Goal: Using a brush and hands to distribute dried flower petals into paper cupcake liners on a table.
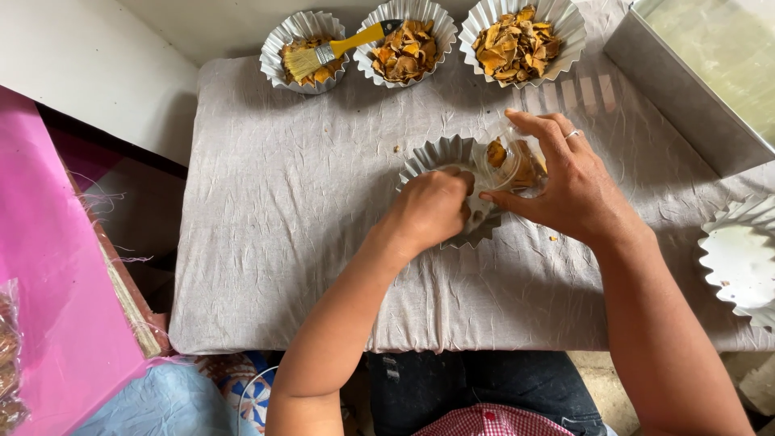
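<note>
Your left hand sits curled into a loose fist inside the fluted metal mould near the middle of the table. The knuckles face up and the fingers are tucked down against the mould's floor, so I cannot tell whether that grip is pinching anything. The forearm runs up from the lower left at a steep slant, wrist slightly bent.

Your right hand comes in from the lower right with the palm turned down and leftward. Its grip is closed around a small clear plastic cup, with the thumb low on the near side and the fingers arched over the far side. A ring shows on one finger. The cup is tipped on its side with its long axis lying roughly left to right. Its mouth points left, into the mould and toward your left hand, and orange-brown dried chips show through its wall. The cup rests over the mould's right rim, touching or just above it.

The mould stands upright on the wrinkled grey cloth, open side up. Along the far edge of the table, three more fluted moulds stand in a row, each filled with the same dried chips. A yellow-handled brush lies across the left two, bristles to the left. At the right edge, an empty white fluted mould is partly in view.
</note>
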